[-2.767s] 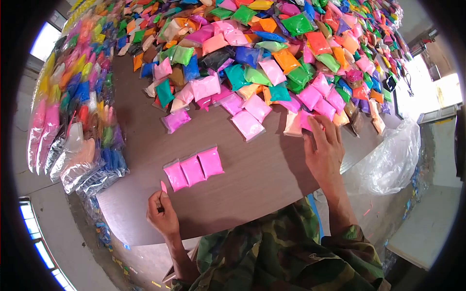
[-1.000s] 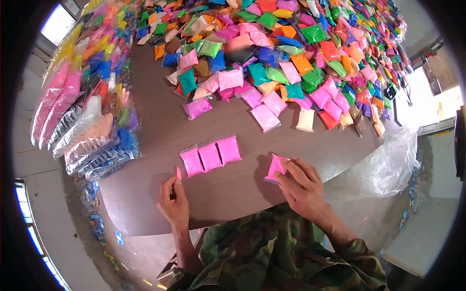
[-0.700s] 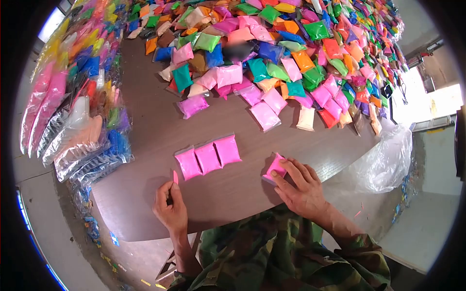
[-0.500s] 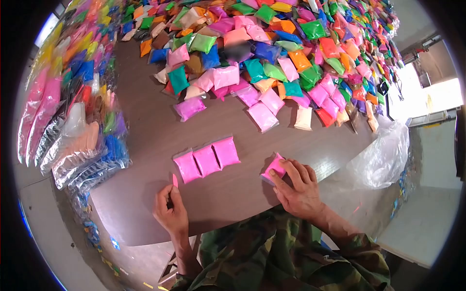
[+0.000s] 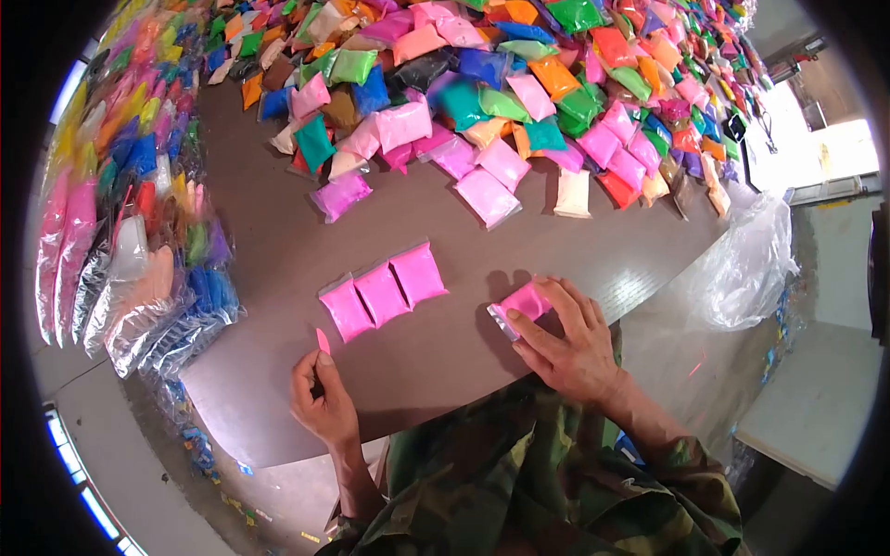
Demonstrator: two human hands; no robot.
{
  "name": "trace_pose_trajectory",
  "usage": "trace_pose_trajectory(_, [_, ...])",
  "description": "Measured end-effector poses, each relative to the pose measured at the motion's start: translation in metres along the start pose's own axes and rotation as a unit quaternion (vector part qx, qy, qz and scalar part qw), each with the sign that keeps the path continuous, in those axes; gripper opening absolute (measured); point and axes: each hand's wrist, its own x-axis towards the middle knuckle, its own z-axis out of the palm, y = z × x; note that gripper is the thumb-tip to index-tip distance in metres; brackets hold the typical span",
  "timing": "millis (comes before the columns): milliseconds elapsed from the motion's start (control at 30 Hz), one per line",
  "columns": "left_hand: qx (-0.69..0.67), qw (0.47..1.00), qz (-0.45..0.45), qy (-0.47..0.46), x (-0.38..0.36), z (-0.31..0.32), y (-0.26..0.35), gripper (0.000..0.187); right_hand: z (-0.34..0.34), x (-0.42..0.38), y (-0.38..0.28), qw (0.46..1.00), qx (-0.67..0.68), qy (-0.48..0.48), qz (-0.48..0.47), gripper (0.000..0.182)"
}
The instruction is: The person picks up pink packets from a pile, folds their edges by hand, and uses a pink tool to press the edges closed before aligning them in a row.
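Three bright pink packets (image 5: 382,291) lie side by side in a slanting row on the brown table (image 5: 278,389). Below their left end, my left hand (image 5: 323,397) pinches a small pink strip (image 5: 323,341) that sticks up from the fingertips. To the right of the row, my right hand (image 5: 567,345) has its fingers and thumb on the edges of another pink packet (image 5: 525,302). That packet's clear end points to the lower left, and the fingers cover part of its right side.
A large heap of colourful packets (image 5: 464,102) covers the far side. Long clear bags of packets (image 5: 120,250) hang at the left edge. A crumpled clear plastic bag (image 5: 742,269) is at the right edge of the table.
The view has shifted slightly. The packet under my right hand has turned, its clear end now showing more at the lower left. My left hand still pinches the strip.
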Motion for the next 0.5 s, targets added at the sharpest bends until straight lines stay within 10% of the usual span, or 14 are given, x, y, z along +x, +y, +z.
trace_pose_trajectory(200, [0.047, 0.989, 0.134, 0.030, -0.013, 0.012, 0.021, 0.010, 0.004, -0.001, 0.021, 0.999, 0.000, -0.005, -0.045, 0.047])
trace_pose_trajectory(500, [-0.013, 0.972, 0.138, -0.187, -0.050, 0.097, 0.101, 0.018, 0.019, -0.003, 0.021, 0.997, 0.052, 0.058, -0.018, 0.045])
